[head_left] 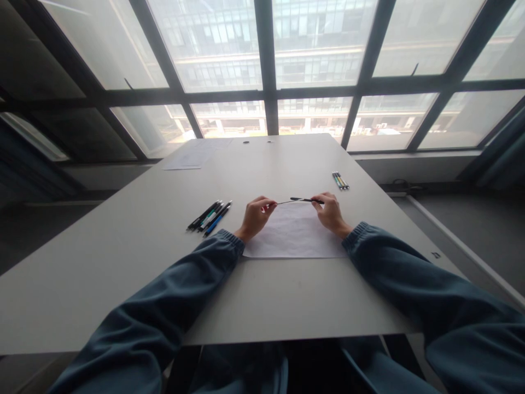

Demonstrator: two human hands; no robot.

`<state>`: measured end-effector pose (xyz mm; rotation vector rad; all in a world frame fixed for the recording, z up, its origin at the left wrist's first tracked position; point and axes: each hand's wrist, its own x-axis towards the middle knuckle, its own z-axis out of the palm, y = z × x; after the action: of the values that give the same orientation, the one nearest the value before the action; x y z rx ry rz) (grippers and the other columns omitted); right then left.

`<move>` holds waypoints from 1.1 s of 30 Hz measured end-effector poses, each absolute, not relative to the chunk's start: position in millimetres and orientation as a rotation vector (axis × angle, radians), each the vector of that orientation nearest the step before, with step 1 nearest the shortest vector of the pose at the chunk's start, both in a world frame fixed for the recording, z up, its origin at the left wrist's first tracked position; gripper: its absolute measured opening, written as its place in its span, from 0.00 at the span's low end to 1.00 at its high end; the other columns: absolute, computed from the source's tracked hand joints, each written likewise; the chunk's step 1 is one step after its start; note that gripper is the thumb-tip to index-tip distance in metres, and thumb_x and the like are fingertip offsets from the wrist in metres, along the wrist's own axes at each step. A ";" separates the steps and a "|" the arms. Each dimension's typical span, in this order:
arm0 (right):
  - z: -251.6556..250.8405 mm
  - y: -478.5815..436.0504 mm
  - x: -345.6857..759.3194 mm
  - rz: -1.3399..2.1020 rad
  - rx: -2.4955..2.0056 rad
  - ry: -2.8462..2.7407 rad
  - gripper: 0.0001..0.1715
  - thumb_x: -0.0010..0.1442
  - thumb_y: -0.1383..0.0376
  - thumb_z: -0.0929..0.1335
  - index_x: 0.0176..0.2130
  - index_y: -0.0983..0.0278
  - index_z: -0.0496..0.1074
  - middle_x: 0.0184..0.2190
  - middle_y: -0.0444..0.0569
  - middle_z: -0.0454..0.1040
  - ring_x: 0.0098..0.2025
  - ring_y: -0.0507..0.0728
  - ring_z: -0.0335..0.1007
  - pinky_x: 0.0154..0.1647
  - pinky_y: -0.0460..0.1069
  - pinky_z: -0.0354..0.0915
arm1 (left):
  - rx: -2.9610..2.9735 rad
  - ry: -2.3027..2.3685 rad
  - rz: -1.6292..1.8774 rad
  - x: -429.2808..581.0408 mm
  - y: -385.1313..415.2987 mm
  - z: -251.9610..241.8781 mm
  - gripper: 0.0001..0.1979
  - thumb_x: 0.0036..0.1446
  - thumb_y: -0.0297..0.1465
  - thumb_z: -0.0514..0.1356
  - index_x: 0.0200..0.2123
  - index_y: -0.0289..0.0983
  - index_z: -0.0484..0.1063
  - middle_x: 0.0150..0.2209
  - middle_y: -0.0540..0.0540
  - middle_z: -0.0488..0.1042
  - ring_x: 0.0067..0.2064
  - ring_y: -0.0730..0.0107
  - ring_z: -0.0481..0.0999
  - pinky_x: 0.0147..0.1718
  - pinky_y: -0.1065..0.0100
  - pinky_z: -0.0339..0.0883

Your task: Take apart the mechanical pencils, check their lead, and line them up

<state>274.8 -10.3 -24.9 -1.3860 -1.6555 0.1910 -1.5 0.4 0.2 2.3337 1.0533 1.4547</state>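
My left hand [256, 214] and my right hand [328, 210] hover over a white sheet of paper [295, 235] on the grey table [123, 262]. My right hand pinches a black pen barrel [305, 200]. A thin refill rod [283, 203] runs from the barrel to my left hand, whose fingers are closed on its end. Both hands are curled. The pen is held roughly level, just above the sheet's far edge.
Several pens [211, 216] lie in a bunch left of my left hand. A smaller bunch of pens [340, 180] lies farther back on the right. Papers [192, 156] rest at the table's far left corner. Large windows rise behind the table.
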 end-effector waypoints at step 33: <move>-6.6 -26.6 264.7 0.086 -1.131 -1.832 0.16 0.69 0.57 0.65 0.47 0.60 0.78 0.41 0.52 0.79 0.47 0.63 0.72 0.54 0.58 0.60 | 2.365 0.938 1.376 1.5 -3.8 -1.1 0.09 0.62 0.36 0.65 0.34 0.38 0.82 0.33 0.45 0.80 0.30 0.72 0.75 0.32 0.69 0.72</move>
<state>264.7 -26.6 -6.6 -1.1308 -1.8320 0.0859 1.5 -3.8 -1.1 2.3648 0.9376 1.3759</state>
